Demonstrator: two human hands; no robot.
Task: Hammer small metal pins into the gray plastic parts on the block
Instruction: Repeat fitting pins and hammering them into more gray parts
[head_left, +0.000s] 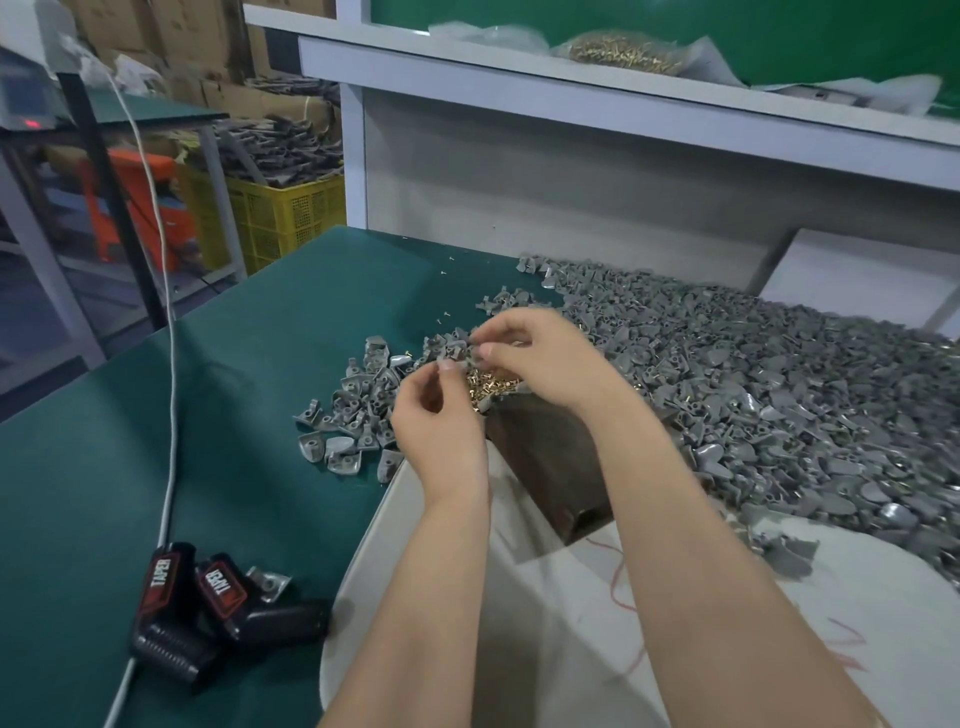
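Fingertips of left hand (441, 415) and right hand (540, 358) are motion-blurred; what they pinch is too small to tell. Right forearm hides the 3 o'clock side of the block (548, 460). Hands cover part of the pin heap (489, 385). Gray parts pile (753, 395) runs off frame at 3 o'clock.

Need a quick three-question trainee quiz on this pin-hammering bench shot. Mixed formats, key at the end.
1. True or false: the right hand grips a hammer.
2. Pick one: the bigger heap of gray parts lies on which side of the dark block? A. the person's left. B. the person's right. C. on the shelf above.
3. Fill in: the black devices at the end of the white cable are labelled ____.

Key: 1 false; 2 B; 3 TAPER.
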